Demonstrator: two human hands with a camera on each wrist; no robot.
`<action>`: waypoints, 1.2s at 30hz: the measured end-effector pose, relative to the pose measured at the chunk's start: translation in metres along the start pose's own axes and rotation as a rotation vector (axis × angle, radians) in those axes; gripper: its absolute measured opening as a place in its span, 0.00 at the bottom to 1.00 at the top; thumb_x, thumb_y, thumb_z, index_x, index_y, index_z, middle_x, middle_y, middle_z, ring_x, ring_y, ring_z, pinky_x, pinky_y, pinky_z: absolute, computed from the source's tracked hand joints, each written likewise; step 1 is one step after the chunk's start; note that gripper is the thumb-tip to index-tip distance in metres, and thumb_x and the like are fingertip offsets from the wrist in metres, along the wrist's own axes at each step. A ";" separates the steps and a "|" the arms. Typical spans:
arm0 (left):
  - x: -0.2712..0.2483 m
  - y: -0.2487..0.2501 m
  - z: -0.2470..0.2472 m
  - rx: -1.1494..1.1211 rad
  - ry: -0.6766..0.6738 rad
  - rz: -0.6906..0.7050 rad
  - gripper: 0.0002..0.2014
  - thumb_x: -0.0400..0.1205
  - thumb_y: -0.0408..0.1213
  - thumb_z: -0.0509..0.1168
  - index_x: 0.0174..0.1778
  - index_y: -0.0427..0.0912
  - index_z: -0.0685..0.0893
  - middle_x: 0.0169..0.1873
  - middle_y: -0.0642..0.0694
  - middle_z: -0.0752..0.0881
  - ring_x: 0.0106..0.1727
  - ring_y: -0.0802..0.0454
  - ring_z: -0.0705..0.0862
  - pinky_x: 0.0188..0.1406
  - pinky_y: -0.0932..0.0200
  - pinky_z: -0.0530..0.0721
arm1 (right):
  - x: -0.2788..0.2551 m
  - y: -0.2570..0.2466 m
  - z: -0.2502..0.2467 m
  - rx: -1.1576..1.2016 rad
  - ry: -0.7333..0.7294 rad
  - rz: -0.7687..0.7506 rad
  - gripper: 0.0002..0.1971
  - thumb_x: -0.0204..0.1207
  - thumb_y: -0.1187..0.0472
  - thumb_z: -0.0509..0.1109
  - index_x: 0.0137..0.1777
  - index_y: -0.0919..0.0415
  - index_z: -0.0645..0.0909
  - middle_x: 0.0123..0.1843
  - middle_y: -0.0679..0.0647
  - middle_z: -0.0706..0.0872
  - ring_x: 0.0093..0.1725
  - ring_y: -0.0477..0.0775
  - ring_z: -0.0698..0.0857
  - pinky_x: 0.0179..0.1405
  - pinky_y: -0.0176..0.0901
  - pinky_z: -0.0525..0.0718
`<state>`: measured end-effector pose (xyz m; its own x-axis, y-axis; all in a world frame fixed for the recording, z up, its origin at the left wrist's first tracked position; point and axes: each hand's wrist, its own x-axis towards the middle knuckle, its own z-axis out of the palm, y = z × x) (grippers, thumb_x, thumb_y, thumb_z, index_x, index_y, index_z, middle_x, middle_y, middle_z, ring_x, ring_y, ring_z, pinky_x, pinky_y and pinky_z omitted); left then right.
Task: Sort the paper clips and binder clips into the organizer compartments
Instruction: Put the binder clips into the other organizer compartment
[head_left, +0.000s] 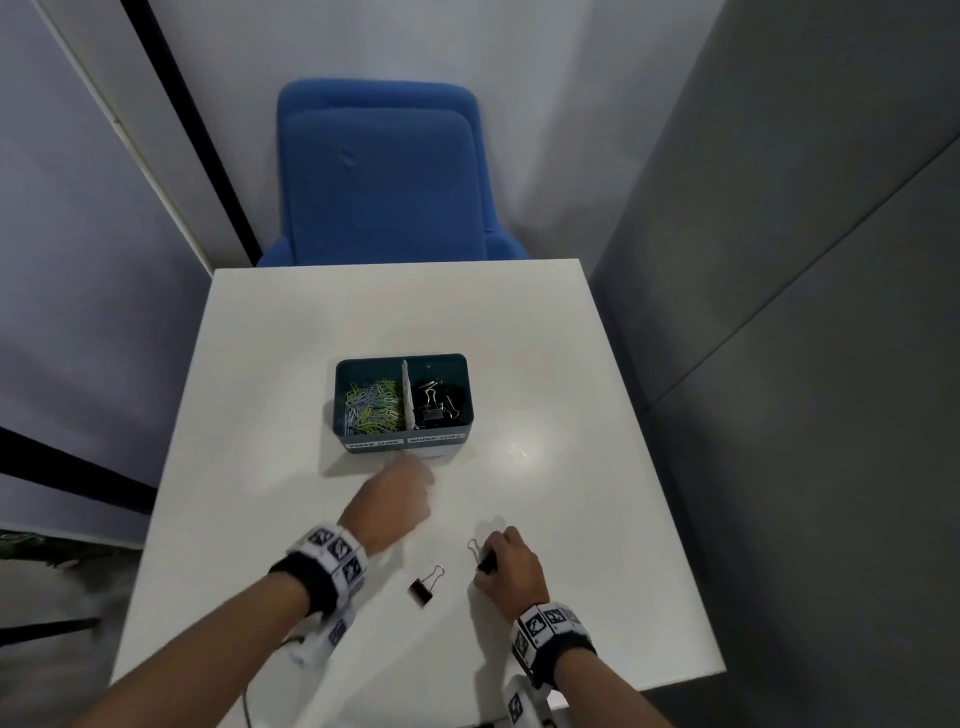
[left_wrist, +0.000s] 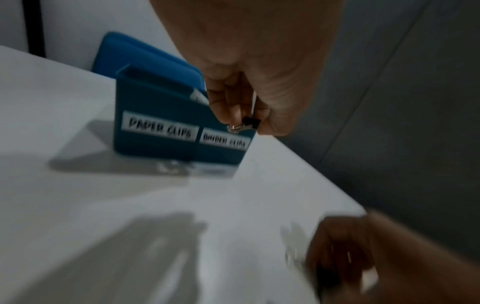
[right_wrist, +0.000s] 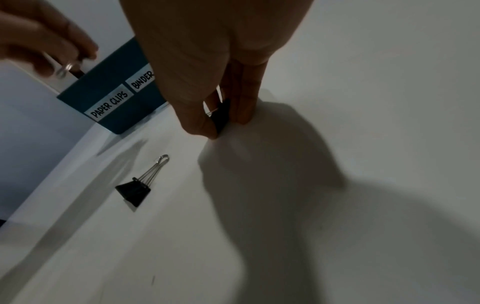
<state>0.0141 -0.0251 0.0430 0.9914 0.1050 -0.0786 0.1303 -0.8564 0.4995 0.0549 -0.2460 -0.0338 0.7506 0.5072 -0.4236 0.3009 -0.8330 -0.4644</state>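
A teal two-part organizer (head_left: 343, 410) stands mid-table, labelled paper clips on the left and binder clips on the right. Coloured paper clips (head_left: 375, 399) fill the left part; black binder clips (head_left: 436, 402) lie in the right. My left hand (head_left: 400, 496) hovers just in front of the organizer and pinches a small black binder clip (left_wrist: 246, 123). My right hand (head_left: 506, 564) is down on the table, thumb and fingers pinching another black binder clip (right_wrist: 222, 117). A third binder clip (head_left: 425, 586) lies loose between my hands.
The white table (head_left: 571, 364) has its edges close on all sides. A blue chair (head_left: 382, 176) stands behind the far edge. Grey walls close in on the left and right.
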 end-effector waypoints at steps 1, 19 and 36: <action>0.016 0.003 -0.009 -0.025 0.041 0.002 0.08 0.78 0.34 0.67 0.53 0.42 0.84 0.50 0.52 0.80 0.45 0.59 0.79 0.46 0.66 0.81 | 0.000 0.001 0.000 -0.008 -0.008 -0.007 0.09 0.66 0.60 0.67 0.47 0.57 0.79 0.50 0.54 0.78 0.42 0.61 0.82 0.36 0.47 0.77; -0.029 -0.004 0.045 0.107 -0.289 -0.060 0.20 0.80 0.46 0.63 0.68 0.49 0.75 0.63 0.49 0.77 0.62 0.49 0.78 0.52 0.52 0.83 | 0.057 -0.072 -0.116 0.129 0.138 -0.063 0.15 0.66 0.57 0.76 0.54 0.57 0.86 0.49 0.52 0.84 0.44 0.50 0.82 0.40 0.34 0.75; -0.078 0.006 0.089 0.233 -0.437 -0.036 0.20 0.52 0.48 0.81 0.35 0.57 0.80 0.39 0.59 0.76 0.31 0.65 0.76 0.16 0.72 0.71 | 0.005 -0.025 -0.089 -0.184 -0.089 -0.183 0.13 0.77 0.47 0.66 0.58 0.50 0.80 0.54 0.51 0.84 0.56 0.56 0.83 0.51 0.45 0.77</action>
<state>-0.0638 -0.0833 -0.0250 0.8805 -0.0422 -0.4721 0.1085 -0.9516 0.2874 0.1038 -0.2425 0.0447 0.6218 0.6636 -0.4160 0.5347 -0.7477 -0.3936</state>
